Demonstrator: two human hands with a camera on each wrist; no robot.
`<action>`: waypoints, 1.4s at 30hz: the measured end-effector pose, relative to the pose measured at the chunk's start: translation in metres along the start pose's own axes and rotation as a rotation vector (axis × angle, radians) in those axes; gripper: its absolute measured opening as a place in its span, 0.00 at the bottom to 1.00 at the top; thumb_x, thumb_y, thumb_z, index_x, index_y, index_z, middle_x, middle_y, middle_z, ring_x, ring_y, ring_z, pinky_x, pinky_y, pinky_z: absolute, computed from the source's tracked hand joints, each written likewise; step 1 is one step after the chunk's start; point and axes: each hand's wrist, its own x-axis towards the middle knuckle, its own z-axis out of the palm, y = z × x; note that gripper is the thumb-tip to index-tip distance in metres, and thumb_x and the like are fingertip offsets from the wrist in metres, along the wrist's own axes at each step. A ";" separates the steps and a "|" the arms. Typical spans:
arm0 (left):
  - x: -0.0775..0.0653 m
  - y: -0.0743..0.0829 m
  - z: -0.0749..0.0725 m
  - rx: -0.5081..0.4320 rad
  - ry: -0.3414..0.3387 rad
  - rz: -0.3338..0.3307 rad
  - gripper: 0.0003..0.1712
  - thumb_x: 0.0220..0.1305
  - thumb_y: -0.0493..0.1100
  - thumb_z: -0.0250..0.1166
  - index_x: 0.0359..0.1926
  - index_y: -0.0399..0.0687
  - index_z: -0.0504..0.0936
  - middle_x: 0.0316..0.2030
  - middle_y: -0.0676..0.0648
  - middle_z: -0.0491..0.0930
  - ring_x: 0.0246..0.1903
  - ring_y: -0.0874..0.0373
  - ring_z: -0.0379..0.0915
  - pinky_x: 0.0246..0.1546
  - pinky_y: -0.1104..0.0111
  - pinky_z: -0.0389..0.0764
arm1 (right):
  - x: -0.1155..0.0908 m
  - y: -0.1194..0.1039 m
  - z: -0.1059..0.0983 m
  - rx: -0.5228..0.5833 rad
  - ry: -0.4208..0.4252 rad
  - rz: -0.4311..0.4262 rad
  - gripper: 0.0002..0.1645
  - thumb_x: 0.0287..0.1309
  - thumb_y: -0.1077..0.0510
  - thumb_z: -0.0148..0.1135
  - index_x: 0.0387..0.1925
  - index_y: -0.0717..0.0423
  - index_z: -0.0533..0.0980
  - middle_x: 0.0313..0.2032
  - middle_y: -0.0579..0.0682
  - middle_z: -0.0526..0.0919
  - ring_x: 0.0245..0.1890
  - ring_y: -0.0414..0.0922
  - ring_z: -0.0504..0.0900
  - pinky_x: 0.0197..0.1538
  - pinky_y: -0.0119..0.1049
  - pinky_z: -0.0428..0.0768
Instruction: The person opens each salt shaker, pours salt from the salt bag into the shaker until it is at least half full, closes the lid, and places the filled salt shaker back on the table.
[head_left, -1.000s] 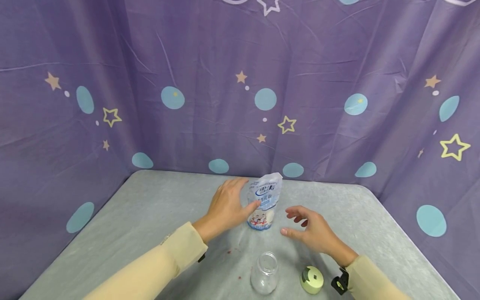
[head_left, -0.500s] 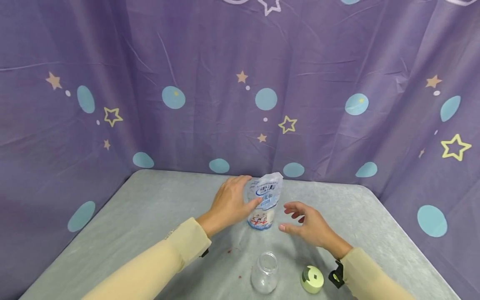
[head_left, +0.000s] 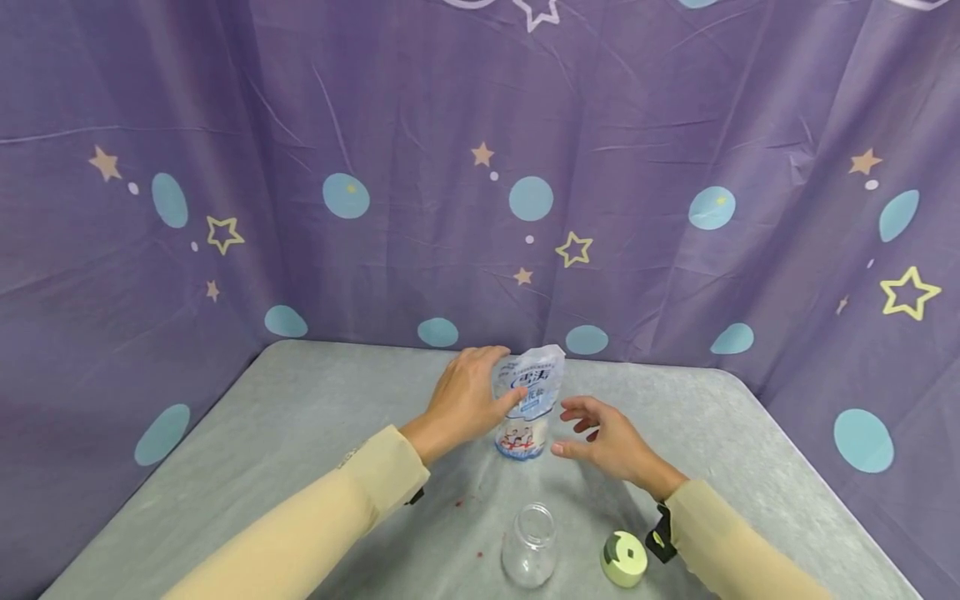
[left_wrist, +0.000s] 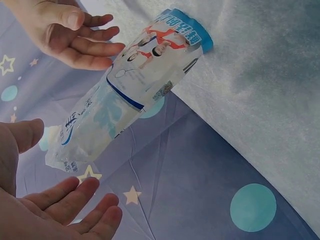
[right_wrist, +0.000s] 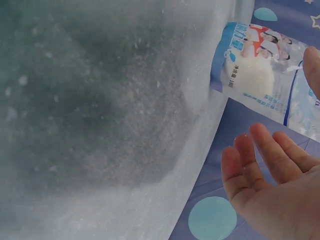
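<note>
Your left grip is open beside the upper half of a white-and-blue printed plastic pouch, thumb in front of its face in the head view and the other fingers towards its left edge. From the left wrist, those fingers look relaxed and spread around the pouch's crumpled, translucent top; you cannot tell for certain whether the thumb touches it.

Your right grip is open too, fingers gently bent, thumb apart from them, just to the right of the pouch and holding nothing.

The pouch stands upright on the pale grey tabletop, towards its far edge and between your two hands. Its front carries dark blue lettering, a blue curved line and small figures in red and white, above a blue bottom band.

Nearer to you, a clear, round jar with a ridged neck stands upright, its mouth uncovered. Just to the right of it sits a round, pale yellow-green lid with a dark green patch, near the black strap on your right wrist. A few small reddish specks lie on the tabletop to the left of the jar. Behind everything hangs a purple fabric curtain printed with light-blue ovals and stars.
</note>
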 end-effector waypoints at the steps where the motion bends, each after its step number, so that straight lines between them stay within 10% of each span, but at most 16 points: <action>1: 0.001 0.000 0.000 0.000 -0.003 -0.003 0.34 0.64 0.55 0.73 0.64 0.41 0.78 0.61 0.43 0.80 0.62 0.45 0.73 0.65 0.52 0.71 | 0.002 0.001 0.000 0.004 -0.005 0.006 0.40 0.52 0.51 0.81 0.65 0.55 0.74 0.55 0.56 0.83 0.53 0.58 0.80 0.54 0.53 0.80; 24: 0.009 0.005 0.002 -0.008 -0.038 -0.027 0.33 0.64 0.54 0.73 0.64 0.42 0.78 0.61 0.44 0.80 0.62 0.46 0.73 0.62 0.52 0.74 | 0.024 0.004 0.007 0.111 -0.089 0.092 0.40 0.49 0.57 0.83 0.63 0.58 0.75 0.55 0.52 0.81 0.53 0.55 0.79 0.50 0.46 0.81; 42: 0.014 0.007 0.006 -0.031 -0.010 -0.016 0.21 0.65 0.50 0.73 0.54 0.45 0.84 0.49 0.47 0.86 0.52 0.47 0.78 0.53 0.53 0.78 | 0.033 0.016 0.019 0.109 -0.220 0.005 0.30 0.51 0.63 0.80 0.56 0.59 0.78 0.47 0.56 0.85 0.45 0.55 0.82 0.45 0.37 0.79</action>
